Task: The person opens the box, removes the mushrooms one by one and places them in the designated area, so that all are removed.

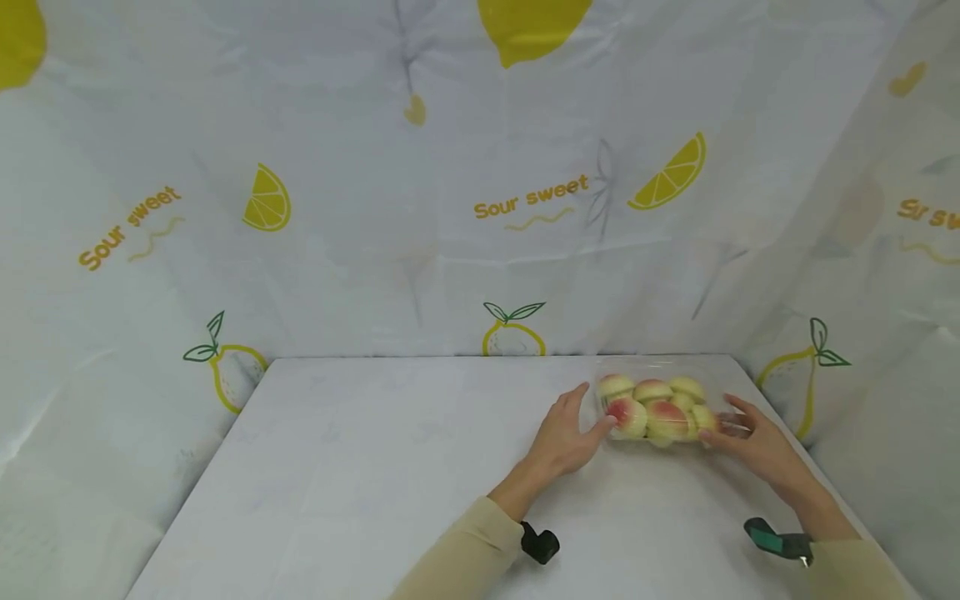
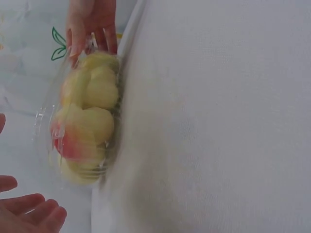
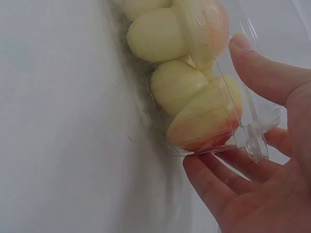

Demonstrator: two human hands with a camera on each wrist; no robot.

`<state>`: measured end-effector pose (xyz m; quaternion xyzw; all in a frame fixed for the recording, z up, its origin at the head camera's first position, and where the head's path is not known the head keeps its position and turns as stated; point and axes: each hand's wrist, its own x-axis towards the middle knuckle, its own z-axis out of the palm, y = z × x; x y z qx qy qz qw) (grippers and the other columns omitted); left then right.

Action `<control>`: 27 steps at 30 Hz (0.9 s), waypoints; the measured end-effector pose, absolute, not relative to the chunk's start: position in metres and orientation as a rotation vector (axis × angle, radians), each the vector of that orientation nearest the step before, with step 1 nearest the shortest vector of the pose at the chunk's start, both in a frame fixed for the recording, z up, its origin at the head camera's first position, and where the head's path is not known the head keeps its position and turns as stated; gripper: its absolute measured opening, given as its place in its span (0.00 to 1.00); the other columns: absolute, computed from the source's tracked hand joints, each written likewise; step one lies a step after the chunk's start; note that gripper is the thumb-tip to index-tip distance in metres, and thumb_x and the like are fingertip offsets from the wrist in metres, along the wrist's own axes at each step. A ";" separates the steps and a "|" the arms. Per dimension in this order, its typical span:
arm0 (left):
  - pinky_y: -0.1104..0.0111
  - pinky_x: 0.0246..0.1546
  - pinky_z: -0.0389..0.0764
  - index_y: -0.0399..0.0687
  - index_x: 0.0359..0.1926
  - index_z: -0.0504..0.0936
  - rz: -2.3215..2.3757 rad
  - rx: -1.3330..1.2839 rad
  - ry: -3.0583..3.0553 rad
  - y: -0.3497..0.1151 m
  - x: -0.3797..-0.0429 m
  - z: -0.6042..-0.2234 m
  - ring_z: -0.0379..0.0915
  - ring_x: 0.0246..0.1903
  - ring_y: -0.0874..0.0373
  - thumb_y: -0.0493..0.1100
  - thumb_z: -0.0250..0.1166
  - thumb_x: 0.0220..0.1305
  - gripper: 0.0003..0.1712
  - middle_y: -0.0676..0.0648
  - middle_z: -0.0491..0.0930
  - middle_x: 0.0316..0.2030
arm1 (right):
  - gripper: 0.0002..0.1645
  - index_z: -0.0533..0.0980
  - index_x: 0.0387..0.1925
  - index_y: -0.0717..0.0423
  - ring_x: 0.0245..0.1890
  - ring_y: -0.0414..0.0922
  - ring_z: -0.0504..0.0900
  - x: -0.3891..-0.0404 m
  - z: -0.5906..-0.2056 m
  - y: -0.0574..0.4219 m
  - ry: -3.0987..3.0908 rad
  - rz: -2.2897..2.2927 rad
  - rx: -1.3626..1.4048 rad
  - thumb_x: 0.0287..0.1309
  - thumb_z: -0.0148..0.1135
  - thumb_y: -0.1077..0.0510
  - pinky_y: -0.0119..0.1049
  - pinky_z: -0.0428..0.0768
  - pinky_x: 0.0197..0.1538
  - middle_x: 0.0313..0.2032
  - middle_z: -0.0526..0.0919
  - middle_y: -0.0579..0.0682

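Note:
A clear plastic clamshell box (image 1: 656, 367) is at the far right of the white table, with several peaches (image 1: 667, 421) inside, pale yellow with red blushes. My right hand (image 1: 757, 446) holds its right end. In the right wrist view, the thumb (image 3: 265, 73) lies along the clear lid and the fingertips (image 3: 197, 167) come up under the lower edge. At the box's left end is my left hand (image 1: 564, 437), thumb and fingers spread. The left wrist view shows a gap between its fingers (image 2: 48, 221) and the box.
The white table (image 1: 360, 467) ends at a back edge just behind the box, and its right edge runs close by my right hand. White cloth (image 1: 360, 275) printed with lemons hangs behind and at both sides. Dark devices (image 1: 540, 543) are strapped at both wrists.

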<state>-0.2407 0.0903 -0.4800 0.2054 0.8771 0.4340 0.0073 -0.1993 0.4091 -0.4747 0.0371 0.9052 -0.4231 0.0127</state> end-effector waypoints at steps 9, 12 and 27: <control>0.60 0.68 0.69 0.51 0.77 0.62 1.360 0.599 2.720 0.114 -0.246 -0.489 0.66 0.68 0.51 0.69 0.55 0.69 0.45 0.46 0.68 0.70 | 0.61 0.38 0.78 0.70 0.61 0.63 0.73 -0.200 -0.474 0.411 2.803 -1.309 0.123 0.67 0.66 0.45 0.20 0.78 0.40 0.66 0.63 0.76; 0.59 0.68 0.70 0.52 0.77 0.62 1.380 0.575 2.700 0.118 -0.249 -0.492 0.67 0.68 0.50 0.69 0.57 0.69 0.45 0.45 0.68 0.69 | 0.61 0.38 0.78 0.71 0.62 0.66 0.70 -0.199 -0.473 0.409 2.801 -1.315 0.127 0.67 0.66 0.44 0.20 0.78 0.40 0.66 0.63 0.77; 0.61 0.68 0.69 0.46 0.78 0.59 1.653 0.621 2.569 0.132 -0.259 -0.509 0.65 0.68 0.51 0.58 0.69 0.63 0.49 0.41 0.68 0.69 | 0.60 0.39 0.78 0.69 0.63 0.68 0.68 -0.198 -0.473 0.407 2.778 -1.346 0.128 0.68 0.66 0.44 0.19 0.77 0.40 0.66 0.63 0.76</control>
